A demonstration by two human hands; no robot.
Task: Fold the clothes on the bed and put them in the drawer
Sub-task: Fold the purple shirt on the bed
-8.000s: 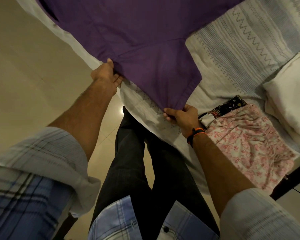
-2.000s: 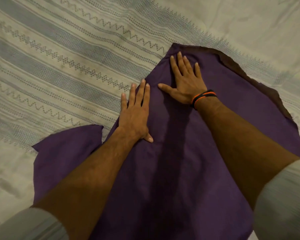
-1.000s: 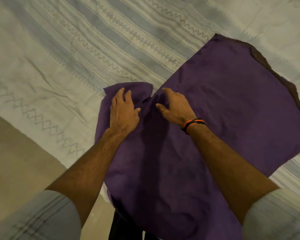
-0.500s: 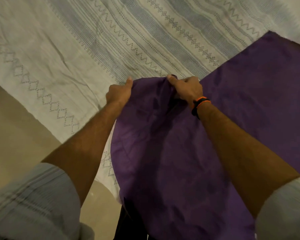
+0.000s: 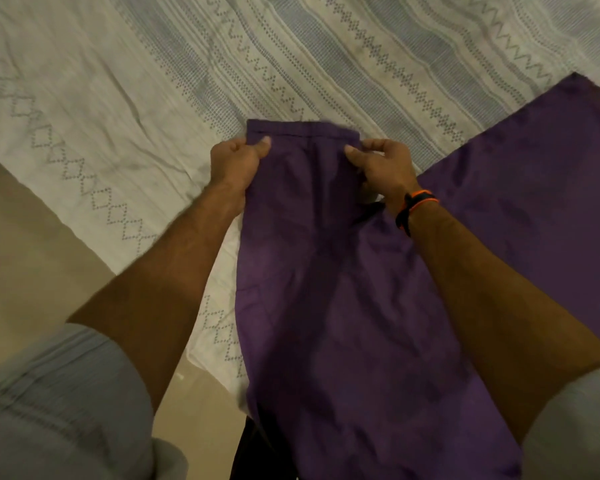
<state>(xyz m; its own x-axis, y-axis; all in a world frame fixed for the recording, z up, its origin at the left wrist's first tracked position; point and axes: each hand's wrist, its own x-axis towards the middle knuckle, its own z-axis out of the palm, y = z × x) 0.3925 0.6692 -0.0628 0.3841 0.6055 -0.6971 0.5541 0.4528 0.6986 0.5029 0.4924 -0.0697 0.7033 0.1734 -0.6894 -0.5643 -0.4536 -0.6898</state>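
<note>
Both pinching the purple garment (image 5: 343,289) mid-frame: left hand (image 5: 234,161) and right hand (image 5: 383,164) gripping its top hem over the bedsheet (image 5: 118,81).

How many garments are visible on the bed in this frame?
1: a purple garment, its near part held up by the left hand and right hand, the rest spread on the bedsheet at right. Others may lie outside the view.

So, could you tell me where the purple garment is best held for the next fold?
Probably at its hemmed end, one corner per hand, from the near side, as the left hand and right hand pinch the purple garment now: that straight edge keeps the strip taut over the bedsheet.
</note>
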